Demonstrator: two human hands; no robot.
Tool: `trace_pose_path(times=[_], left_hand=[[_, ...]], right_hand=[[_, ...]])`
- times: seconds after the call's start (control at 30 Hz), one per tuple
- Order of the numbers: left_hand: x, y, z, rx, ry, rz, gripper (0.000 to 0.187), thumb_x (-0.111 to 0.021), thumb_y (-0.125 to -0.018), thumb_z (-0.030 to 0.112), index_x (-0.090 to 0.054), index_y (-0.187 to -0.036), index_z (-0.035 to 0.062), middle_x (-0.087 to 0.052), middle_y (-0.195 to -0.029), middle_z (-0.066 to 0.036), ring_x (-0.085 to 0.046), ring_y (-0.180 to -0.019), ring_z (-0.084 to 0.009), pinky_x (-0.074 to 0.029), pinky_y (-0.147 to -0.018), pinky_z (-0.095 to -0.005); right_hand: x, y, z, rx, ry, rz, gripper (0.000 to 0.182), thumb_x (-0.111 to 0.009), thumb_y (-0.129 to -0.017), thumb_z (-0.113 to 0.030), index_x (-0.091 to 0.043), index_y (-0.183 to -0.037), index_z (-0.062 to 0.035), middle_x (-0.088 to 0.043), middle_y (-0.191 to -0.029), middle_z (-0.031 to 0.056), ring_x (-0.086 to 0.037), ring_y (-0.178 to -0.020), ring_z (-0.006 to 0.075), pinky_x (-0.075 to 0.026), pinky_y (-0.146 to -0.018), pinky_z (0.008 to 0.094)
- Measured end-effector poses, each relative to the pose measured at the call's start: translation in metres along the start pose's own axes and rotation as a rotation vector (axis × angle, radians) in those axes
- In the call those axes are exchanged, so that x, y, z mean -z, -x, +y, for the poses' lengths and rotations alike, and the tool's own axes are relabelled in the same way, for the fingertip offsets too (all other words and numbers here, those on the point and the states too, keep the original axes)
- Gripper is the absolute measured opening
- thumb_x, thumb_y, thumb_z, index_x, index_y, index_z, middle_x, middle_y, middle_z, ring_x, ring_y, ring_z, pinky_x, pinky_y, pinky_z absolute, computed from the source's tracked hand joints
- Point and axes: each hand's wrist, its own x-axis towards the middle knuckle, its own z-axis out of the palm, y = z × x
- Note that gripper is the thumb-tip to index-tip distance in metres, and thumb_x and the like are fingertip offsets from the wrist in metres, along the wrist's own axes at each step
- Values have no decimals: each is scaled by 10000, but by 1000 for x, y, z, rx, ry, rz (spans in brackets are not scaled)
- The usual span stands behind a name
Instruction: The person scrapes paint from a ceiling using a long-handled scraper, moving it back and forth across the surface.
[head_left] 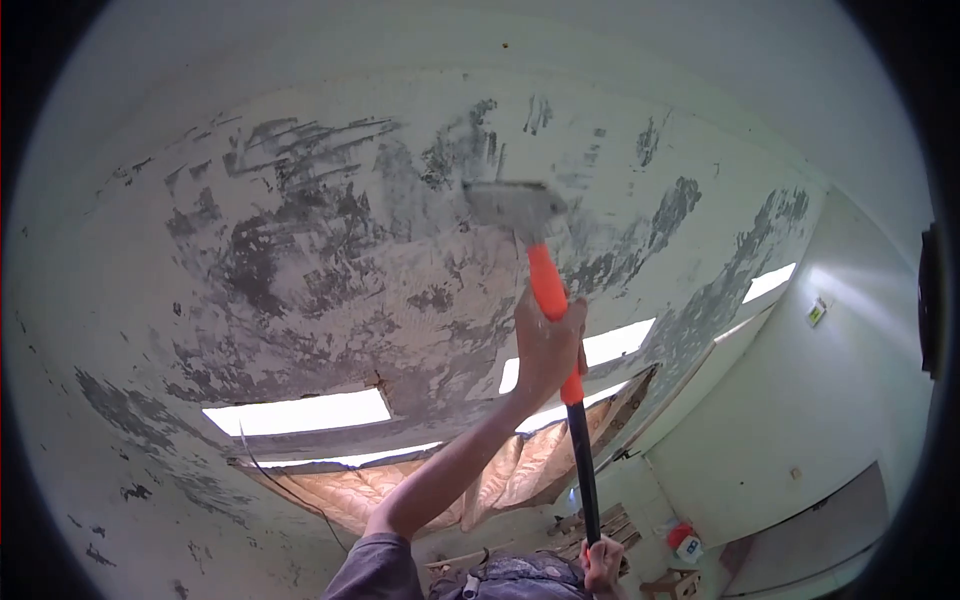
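Observation:
A long-handled scraper has a wide grey blade, an orange grip and a black pole. Its blade lies at the patchy grey and white wall surface. My left hand is closed around the orange grip, just below the blade. Lower down, near my body, my right hand is wrapped round the black pole. Dark patches and streaks mark the surface around the blade.
Bright window openings lie below the patchy area, with a tan quilted covering beneath. A cable hangs at left. A red and white container, a small wooden stool and wooden slats are at lower right.

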Motion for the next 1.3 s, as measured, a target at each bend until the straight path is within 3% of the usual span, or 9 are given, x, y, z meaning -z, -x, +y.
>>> trace_pose_path(times=[0.1,0.27,0.37,0.53,0.6,0.63,0.77,0.87,1.3], left_hand=[[-14,-28,31,-51,-12,-69,169,-563,-851,24,-418,-936,42,-463,-578,-18,-473,-316,-140,-375,-281,-285],[0,1,-19,-21,-144,28,187,-588,-867,62,-413,-921,25,-469,-570,-23,-492,-323,-144,-370,-275,-285],[-2,7,-19,40,-20,17,184,-615,-882,39,-434,-914,31,-453,-531,-15,-466,-315,-145,-355,-277,-292],[-27,-20,7,-5,-18,-36,202,-570,-868,47,-417,-993,5,-486,-612,-33,-479,-325,-146,-384,-279,-288],[-12,6,-29,144,-48,15,220,-584,-867,52,-419,-1004,-1,-485,-611,-35,-477,-324,-145,-391,-284,-293],[-8,13,-38,-19,-98,14,259,-601,-866,62,-416,-1035,-6,-481,-600,-30,-475,-322,-145,-393,-282,-294],[-33,-27,-5,45,12,-68,251,-606,-865,65,-412,-1014,8,-462,-569,-16,-464,-312,-138,-382,-270,-287],[-35,-15,-24,21,26,-6,224,-605,-870,60,-410,-972,20,-462,-568,-19,-464,-312,-137,-377,-267,-289],[-40,-30,-36,-98,-101,-8,237,-614,-851,61,-438,-994,-7,-476,-570,-16,-448,-306,-141,-369,-278,-293]], right_hand=[[-17,-36,-44,-18,-86,30,486,-432,-993,-363,-500,-644,-32,-450,-512,-3,-450,-456,87,-289,-431,271],[-13,-10,-6,54,-18,-34,580,-392,-1014,-512,-518,-711,-34,-449,-520,-16,-397,-425,58,-257,-401,241],[-3,8,0,-5,37,112,337,-498,-990,-257,-561,-741,-39,-442,-579,14,-429,-524,116,-290,-467,319],[6,-18,5,-38,5,98,568,-385,-1015,-487,-523,-687,-43,-435,-496,-16,-388,-411,58,-255,-393,236],[12,-7,37,758,735,197,276,-519,-951,-184,-538,-724,-27,-405,-580,46,-419,-555,116,-297,-490,320],[12,-13,34,770,737,196,276,-519,-951,-184,-538,-724,-27,-405,-580,46,-419,-555,116,-297,-490,320],[3,-31,-27,-26,-38,94,546,-413,-1004,-473,-530,-685,-45,-440,-493,-13,-378,-397,58,-240,-378,238],[23,-28,28,94,53,140,548,-437,-991,-471,-531,-660,-44,-441,-486,-8,-384,-390,63,-244,-379,238],[22,-36,15,44,-28,91,632,-489,-948,-605,-533,-656,-46,-444,-482,-13,-396,-399,59,-253,-380,229]])
